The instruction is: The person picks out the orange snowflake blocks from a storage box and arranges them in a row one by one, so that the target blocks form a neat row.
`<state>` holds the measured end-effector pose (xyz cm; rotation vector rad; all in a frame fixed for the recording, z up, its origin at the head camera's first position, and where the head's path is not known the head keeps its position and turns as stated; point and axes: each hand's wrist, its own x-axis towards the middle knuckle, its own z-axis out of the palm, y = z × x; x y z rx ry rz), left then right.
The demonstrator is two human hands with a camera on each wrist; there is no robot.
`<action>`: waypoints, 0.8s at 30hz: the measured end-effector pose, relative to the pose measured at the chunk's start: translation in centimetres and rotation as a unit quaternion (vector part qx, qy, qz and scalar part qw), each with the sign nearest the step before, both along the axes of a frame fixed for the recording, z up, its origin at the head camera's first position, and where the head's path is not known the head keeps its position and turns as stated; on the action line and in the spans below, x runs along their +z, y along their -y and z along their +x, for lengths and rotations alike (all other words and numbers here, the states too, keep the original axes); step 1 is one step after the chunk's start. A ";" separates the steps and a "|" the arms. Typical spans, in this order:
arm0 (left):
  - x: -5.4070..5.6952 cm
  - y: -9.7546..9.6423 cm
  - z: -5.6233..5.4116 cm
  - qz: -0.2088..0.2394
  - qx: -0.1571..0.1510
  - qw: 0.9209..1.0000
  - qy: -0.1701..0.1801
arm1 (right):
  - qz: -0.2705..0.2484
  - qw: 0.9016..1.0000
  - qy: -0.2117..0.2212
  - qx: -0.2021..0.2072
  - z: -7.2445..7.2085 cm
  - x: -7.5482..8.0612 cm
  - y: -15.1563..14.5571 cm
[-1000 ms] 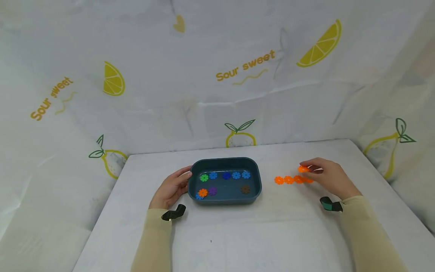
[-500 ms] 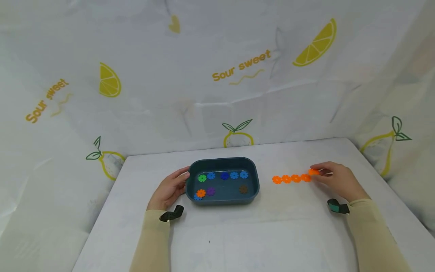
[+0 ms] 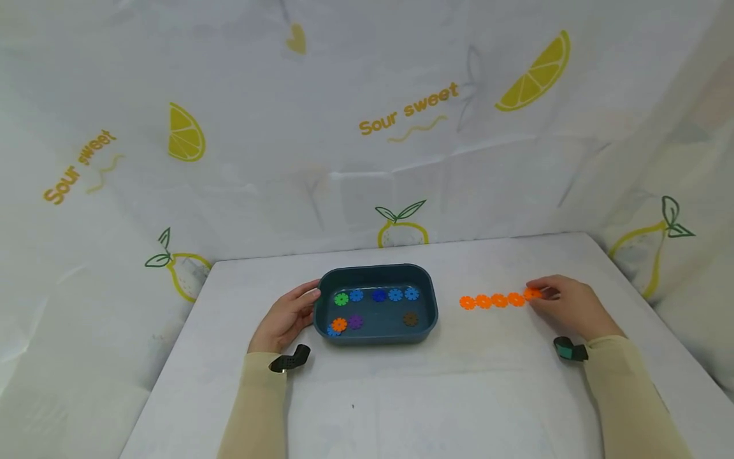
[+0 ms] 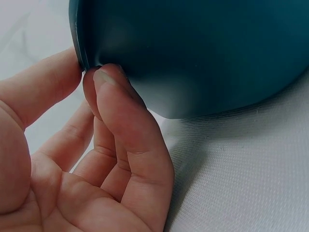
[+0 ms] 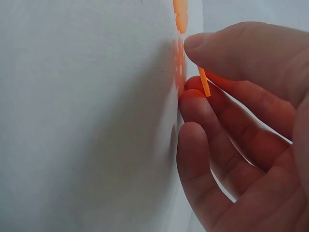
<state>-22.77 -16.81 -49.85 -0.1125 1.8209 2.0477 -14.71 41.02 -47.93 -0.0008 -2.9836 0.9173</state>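
Note:
My left hand [image 3: 285, 320] grips the left end of a dark teal tray [image 3: 375, 340]; in the left wrist view its thumb and fingers meet at the tray's rim. On the right, my right hand [image 3: 575, 308] pinches an orange notched plastic disc [image 3: 532, 293] at the right end of a row of matching orange discs [image 3: 499, 300] on the white table. In the right wrist view this disc [image 5: 205, 82] is tilted, edge-on between thumb and fingers, close over the table surface; the fingers partly hide it.
Inside the tray lie several loose discs: a green disc [image 3: 341, 299], blue ones, a purple disc [image 3: 355, 322], a brown disc [image 3: 410, 319] and an orange disc [image 3: 339, 324] overlapping a blue one. A white printed cloth [image 3: 258, 191] hangs behind the table.
My right hand has moved right and lowered the orange disc from above the row to its right end. The left hand keeps its grip on the tray.

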 end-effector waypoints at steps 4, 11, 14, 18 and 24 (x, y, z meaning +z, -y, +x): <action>-0.1 0.1 -0.1 0.005 0.001 1.000 0.001 | -0.001 1.000 0.004 -0.002 -0.1 0.2 0.3; 0.1 0.2 0.0 -0.001 -0.005 1.000 0.000 | 0.002 1.000 0.008 -0.004 -0.1 0.3 0.4; 0.2 0.1 0.1 -0.004 -0.004 1.000 0.002 | 0.004 1.000 0.010 -0.002 -0.1 0.2 0.3; 0.2 0.1 0.2 -0.005 0.001 1.000 0.005 | 0.005 1.000 0.012 0.001 -0.1 -0.1 0.2; 0.2 0.1 0.0 -0.003 0.000 1.000 0.005 | 0.007 1.000 0.008 -0.001 0.0 -0.1 0.2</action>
